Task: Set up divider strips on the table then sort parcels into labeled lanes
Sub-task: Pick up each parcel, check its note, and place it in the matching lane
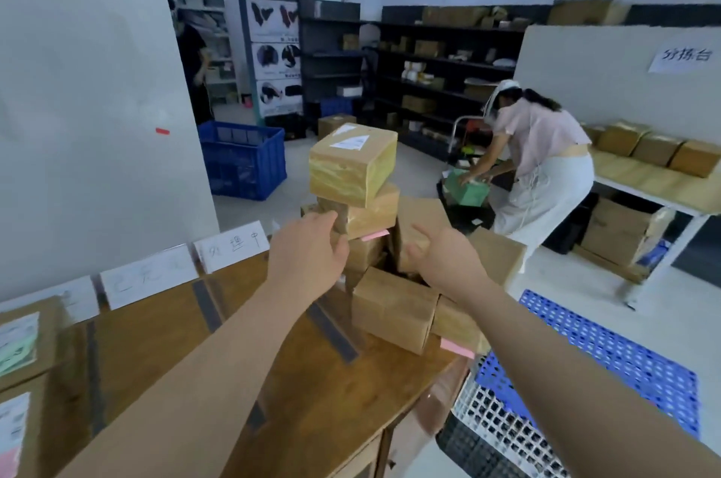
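A pile of brown taped parcels stands at the far right end of the wooden table (320, 391). The top parcel (351, 165) carries a white shipping label and sits tilted on a second parcel (370, 214). My left hand (308, 251) reaches toward the pile's left side, fingers spread, touching or nearly touching the second parcel. My right hand (444, 255) is open against a parcel (413, 228) on the pile's right. Dark divider strips (331, 329) (206, 306) lie across the table. White lane labels (232, 245) (148, 278) stand along its back edge.
Labelled parcels (23, 341) lie at the table's left. Blue and white perforated crates (577, 372) sit on the floor at the right, a blue crate (242, 161) stands farther back. A person in a pink top (542, 165) bends over a green box beside another table with boxes.
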Demonstrator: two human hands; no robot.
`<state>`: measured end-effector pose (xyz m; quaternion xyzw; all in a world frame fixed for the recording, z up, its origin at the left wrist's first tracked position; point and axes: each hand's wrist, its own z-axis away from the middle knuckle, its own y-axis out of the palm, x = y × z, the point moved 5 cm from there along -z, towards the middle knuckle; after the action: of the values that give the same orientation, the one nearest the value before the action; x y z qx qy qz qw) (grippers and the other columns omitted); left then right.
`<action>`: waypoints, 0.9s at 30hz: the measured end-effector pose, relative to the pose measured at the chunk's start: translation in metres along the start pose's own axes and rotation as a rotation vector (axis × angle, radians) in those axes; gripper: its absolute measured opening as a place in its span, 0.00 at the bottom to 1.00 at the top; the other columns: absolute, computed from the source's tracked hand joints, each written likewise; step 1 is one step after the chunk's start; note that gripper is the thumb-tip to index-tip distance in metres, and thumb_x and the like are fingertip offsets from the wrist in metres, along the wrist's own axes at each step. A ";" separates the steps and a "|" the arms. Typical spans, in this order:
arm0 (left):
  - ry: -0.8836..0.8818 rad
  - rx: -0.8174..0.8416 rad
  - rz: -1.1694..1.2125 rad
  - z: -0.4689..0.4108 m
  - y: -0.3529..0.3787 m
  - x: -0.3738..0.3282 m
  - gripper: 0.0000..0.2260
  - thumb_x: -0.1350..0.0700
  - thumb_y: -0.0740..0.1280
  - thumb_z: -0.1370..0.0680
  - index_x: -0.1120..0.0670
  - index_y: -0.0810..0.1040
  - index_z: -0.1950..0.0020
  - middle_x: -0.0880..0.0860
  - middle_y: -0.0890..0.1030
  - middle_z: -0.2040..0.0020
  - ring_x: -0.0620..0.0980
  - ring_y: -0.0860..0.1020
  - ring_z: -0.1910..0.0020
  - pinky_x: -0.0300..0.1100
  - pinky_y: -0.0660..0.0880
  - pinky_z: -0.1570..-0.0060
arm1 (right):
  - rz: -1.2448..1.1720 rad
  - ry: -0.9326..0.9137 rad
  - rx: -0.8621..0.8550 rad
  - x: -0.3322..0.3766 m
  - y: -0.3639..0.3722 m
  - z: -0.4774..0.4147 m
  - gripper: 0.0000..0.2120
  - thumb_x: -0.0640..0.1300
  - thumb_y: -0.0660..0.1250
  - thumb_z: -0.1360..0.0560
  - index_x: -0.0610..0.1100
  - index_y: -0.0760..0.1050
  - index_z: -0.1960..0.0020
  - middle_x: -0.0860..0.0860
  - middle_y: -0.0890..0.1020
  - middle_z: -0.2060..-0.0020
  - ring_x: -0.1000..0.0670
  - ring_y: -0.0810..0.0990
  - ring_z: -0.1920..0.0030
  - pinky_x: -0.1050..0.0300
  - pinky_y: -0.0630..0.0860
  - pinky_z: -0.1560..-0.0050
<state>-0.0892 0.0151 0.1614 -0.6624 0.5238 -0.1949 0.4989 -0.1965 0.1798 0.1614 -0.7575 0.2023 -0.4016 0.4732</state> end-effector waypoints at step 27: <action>-0.447 0.418 0.001 -0.250 0.076 0.006 0.61 0.21 0.66 0.52 0.43 0.55 0.23 0.59 0.60 0.25 0.62 0.60 0.28 0.62 0.63 0.34 | -0.262 0.033 0.044 -0.059 -0.004 -0.237 0.24 0.52 0.62 0.21 0.46 0.66 0.27 0.49 0.72 0.30 0.48 0.73 0.33 0.52 0.69 0.33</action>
<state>-0.3200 -0.1004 0.2005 -0.5716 0.3498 -0.1477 0.7274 -0.4213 0.0909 0.1941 -0.7602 0.1003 -0.4767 0.4298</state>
